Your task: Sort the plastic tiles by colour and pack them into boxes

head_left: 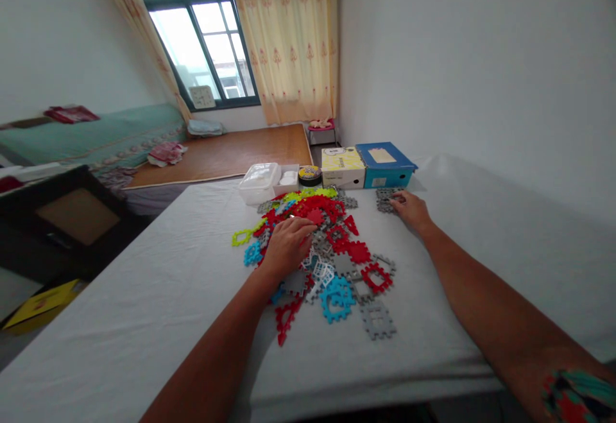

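Gray toothed pieces, on the counter right of the mixed pile: right hand touches them, a light, level hold likely serving best; left hand curls over the pile; neither grip can be told.

Left of the blue box: yellow-and-white box, small print illegible. Before the blue box: right hand partly covers gray pieces; grip indeterminable. Further left, nearer: left hand obscures part of the toothed-piece pile. Nearer, right: sleeve cut off by frame edge.
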### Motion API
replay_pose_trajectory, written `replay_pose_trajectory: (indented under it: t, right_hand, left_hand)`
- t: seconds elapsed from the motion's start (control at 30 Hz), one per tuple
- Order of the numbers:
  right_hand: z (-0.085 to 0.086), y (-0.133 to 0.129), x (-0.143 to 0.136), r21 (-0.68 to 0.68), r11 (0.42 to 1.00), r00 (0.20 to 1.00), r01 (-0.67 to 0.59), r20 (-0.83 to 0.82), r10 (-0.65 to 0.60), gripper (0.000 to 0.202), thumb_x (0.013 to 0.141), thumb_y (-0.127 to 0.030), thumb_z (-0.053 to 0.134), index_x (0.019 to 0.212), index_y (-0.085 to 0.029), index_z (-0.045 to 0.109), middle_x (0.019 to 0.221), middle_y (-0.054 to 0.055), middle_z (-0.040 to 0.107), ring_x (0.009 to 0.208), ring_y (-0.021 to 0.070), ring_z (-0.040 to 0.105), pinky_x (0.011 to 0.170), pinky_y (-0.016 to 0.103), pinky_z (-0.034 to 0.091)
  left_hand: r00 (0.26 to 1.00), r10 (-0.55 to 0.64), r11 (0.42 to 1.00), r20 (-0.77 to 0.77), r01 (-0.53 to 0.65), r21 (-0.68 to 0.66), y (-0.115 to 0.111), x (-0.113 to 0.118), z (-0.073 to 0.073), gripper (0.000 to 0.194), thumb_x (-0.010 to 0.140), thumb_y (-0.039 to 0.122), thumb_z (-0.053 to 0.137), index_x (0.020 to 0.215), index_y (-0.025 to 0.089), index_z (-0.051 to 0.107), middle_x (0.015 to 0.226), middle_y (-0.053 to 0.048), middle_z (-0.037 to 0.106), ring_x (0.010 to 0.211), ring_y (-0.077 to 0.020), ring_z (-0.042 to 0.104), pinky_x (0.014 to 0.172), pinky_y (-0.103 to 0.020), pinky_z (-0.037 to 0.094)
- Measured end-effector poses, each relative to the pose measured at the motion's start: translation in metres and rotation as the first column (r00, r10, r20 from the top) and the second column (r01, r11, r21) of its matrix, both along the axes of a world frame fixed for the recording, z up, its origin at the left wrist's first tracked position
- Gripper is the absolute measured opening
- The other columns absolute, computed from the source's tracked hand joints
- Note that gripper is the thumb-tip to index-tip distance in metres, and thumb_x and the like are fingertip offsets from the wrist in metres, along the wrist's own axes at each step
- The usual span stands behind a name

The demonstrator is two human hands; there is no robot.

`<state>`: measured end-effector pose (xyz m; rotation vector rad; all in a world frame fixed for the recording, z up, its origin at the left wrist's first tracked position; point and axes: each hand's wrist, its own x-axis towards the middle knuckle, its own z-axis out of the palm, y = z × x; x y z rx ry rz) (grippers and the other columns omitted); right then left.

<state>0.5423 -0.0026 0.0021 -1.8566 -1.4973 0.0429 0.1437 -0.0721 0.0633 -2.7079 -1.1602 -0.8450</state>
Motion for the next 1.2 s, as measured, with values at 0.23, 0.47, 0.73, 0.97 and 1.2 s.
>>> replay_pose_trajectory:
  t: [0.23, 0.47, 0.73, 0.97, 1.2]
  right_hand:
    - [0.015, -0.008, -0.033, 0.121, 0.972, 0.980, -0.200, 0.003, 0.201, 0.030, 0.085, -0.037, 0.055, 0.103, -0.018, 0.069, 0.100, 0.011, 0.071, 0.081, 0.0213, 0.065, 0.075, 0.035, 0.052]
    - [0.026, -0.037, -0.114, -0.004, 0.586, 0.584, -0.811, 0.069, 0.809, 0.048, 0.078, -0.043, 0.072, 0.122, -0.026, 0.063, 0.124, 0.008, 0.064, 0.103, 0.0216, 0.063, 0.091, 0.037, 0.050]
    - [0.028, -0.048, -0.130, -0.077, 0.562, 0.529, -0.824, 0.252, 0.810, 0.052, 0.080, -0.042, 0.071, 0.127, -0.022, 0.060, 0.122, 0.011, 0.066, 0.111, 0.0257, 0.058, 0.097, 0.044, 0.044]
    - [0.036, -0.039, -0.105, -0.006, 0.778, 0.747, -0.628, 0.275, 0.605, 0.047, 0.085, -0.045, 0.062, 0.124, -0.020, 0.062, 0.113, 0.010, 0.069, 0.096, 0.0235, 0.062, 0.088, 0.038, 0.049]
    - [0.019, -0.008, -0.008, 0.012, 0.994, 0.984, -0.110, 0.140, 0.107, 0.041, 0.078, -0.035, 0.062, 0.116, -0.018, 0.065, 0.106, 0.010, 0.071, 0.090, 0.0221, 0.065, 0.081, 0.034, 0.050]
  left_hand:
    - [1.000, 0.025, 1.000, 0.018, -0.025, 0.018, 0.004, -0.003, -0.002, 0.023, 0.090, 0.023, 0.056, 0.108, 0.027, 0.069, 0.114, -0.003, 0.069, 0.108, -0.0206, 0.059, 0.099, -0.042, 0.045]
    - [1.000, 0.016, 1.000, 0.005, -0.016, 0.015, 0.005, -0.003, -0.004, 0.022, 0.091, 0.022, 0.055, 0.105, 0.027, 0.070, 0.112, -0.003, 0.070, 0.107, -0.0207, 0.060, 0.098, -0.042, 0.046]
    - [1.000, 0.015, 1.000, -0.021, -0.015, -0.003, 0.004, -0.003, -0.005, 0.021, 0.091, 0.022, 0.055, 0.104, 0.027, 0.071, 0.114, -0.002, 0.070, 0.108, -0.0202, 0.060, 0.099, -0.041, 0.045]
    - [1.000, -0.005, 1.000, -0.028, 0.004, -0.006, 0.006, -0.005, -0.006, 0.022, 0.090, 0.021, 0.055, 0.104, 0.027, 0.071, 0.113, -0.002, 0.070, 0.107, -0.0198, 0.060, 0.098, -0.040, 0.045]
    - [0.999, -0.004, 1.000, -0.040, 0.004, -0.015, 0.005, -0.005, -0.005, 0.021, 0.091, 0.022, 0.055, 0.104, 0.027, 0.071, 0.112, -0.002, 0.070, 0.106, -0.0194, 0.061, 0.097, -0.039, 0.045]
